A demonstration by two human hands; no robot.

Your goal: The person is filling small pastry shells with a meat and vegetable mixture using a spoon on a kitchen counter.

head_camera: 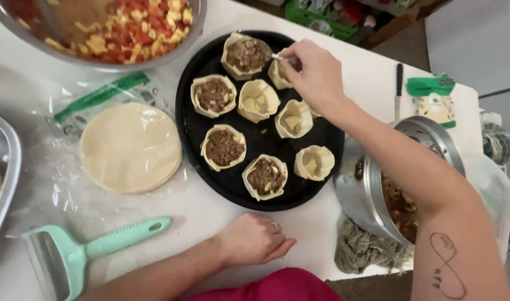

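Eight pastry cups are sitting on one round black tray [199,139]: four are holding brown meat filling [224,147], and four are showing only pale pieces inside [259,100], one of them partly hidden by a hand. Three metal bowls are standing on the bench, namely one with red and yellow cubes [127,33], one at the left edge [1,167] and one tilted with meat [377,195]. One stack of dough discs [130,147], one mint green scraper [82,253], one knife [399,89] and two hands are showing.
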